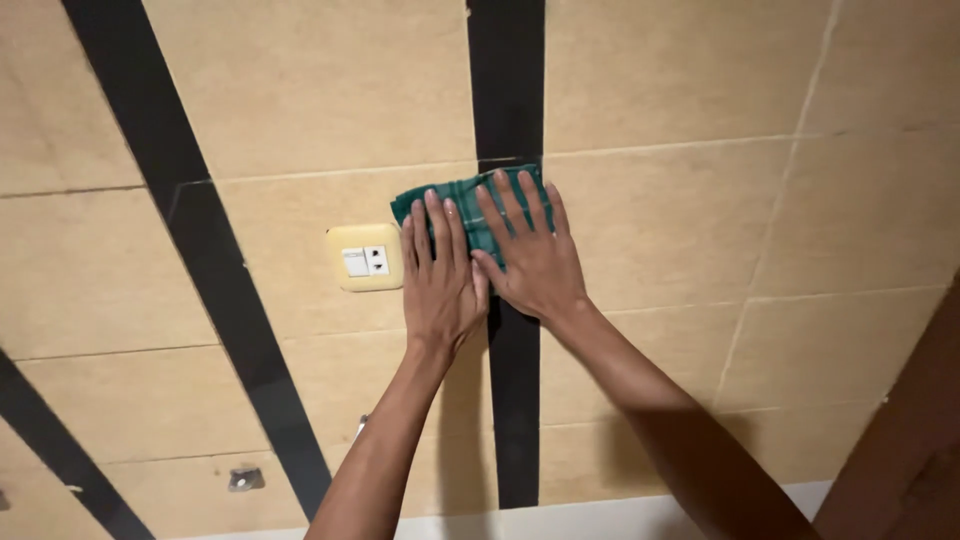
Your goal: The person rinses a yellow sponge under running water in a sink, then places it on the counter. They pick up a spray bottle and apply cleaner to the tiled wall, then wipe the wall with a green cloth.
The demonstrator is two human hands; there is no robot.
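Both hands are pressing a folded dark green checked cloth (470,212) flat against a beige tiled wall (680,220). The left hand (440,280) is lying with fingers (436,222) straight and spread, gripping nothing, fingertips on the cloth's lower left part. The right hand (532,250) is lying flat too, open fingers covering the cloth's right half over a vertical black stripe (512,90). A cream square switch-and-socket plate (365,258) is sitting just beside the left hand.
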